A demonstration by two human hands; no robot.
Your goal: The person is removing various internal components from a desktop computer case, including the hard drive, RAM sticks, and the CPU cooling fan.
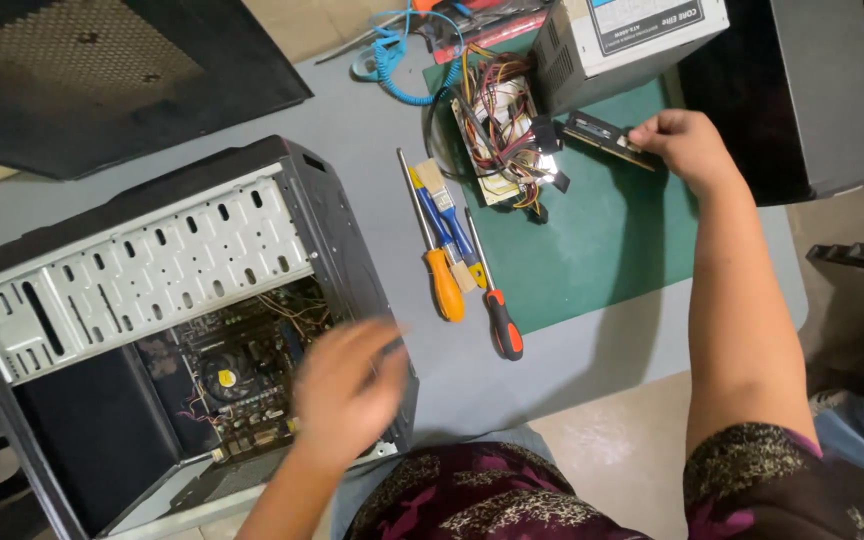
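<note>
On the counter [372, 130]: one open computer case [152, 330], one power supply [622, 40], two screwdrivers [442, 280] and a brush [447, 215] left of the green mat [602, 240]. The right hand [687, 145] pinches one memory stick [607, 140] at the mat's top edge. The left hand [347, 390], blurred over the case, grip unreadable.

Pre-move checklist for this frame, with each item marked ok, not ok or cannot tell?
1. Right hand grips the memory stick: ok.
2. Stick over the green mat: ok.
3. Left hand sharp enough to judge: not ok, blurred.
4. Left hand holding anything: cannot tell.
5. Computer case open, board exposed: ok.
6. Screwdrivers lying apart from both hands: ok.
</note>
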